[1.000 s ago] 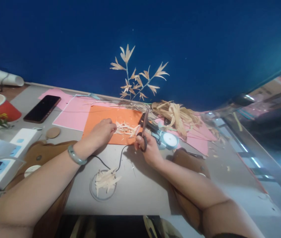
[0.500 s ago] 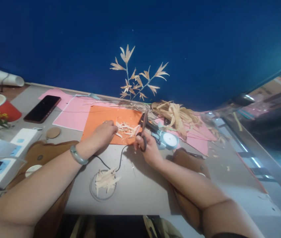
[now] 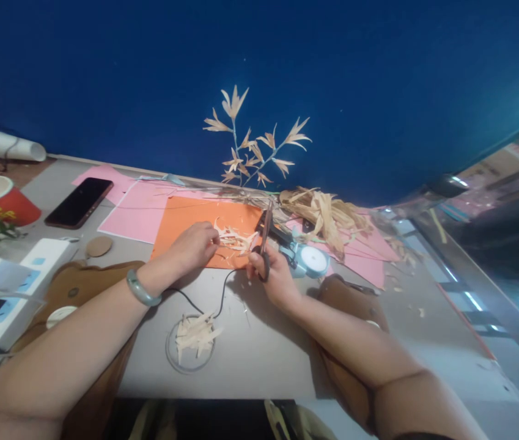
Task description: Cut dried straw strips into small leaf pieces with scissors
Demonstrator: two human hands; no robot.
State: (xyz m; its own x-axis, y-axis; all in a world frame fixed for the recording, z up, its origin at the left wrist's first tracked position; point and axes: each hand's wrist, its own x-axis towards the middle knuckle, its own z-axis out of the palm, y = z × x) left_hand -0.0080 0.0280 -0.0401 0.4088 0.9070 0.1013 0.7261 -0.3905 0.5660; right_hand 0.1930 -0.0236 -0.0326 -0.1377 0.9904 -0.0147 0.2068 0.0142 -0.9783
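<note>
My right hand (image 3: 278, 278) is wrapped round the handles of dark scissors (image 3: 266, 232), whose blades point up and away from me. My left hand (image 3: 196, 243) rests over the orange paper (image 3: 162, 235), its fingers pinched together; whatever they hold is hidden or too small to make out. Between my hands lies a loose pile of thin, pale husk scraps (image 3: 236, 238) on the paper. Closer to me, cut husk pieces (image 3: 197, 333) are heaped on a round plate with a thin rim (image 3: 169, 351).
Dried husks (image 3: 326, 211) lie at the back right, by a light-blue device with a white disc (image 3: 313, 260). A branch with husk flowers (image 3: 259, 143) stands against the blue wall. To the left are a phone (image 3: 79, 203), a red cup (image 3: 11, 205) and a power strip (image 3: 34, 269).
My left hand has shifted slightly, its fingers turning a little beside the scraps. My right hand and the scissors have stayed almost still.
</note>
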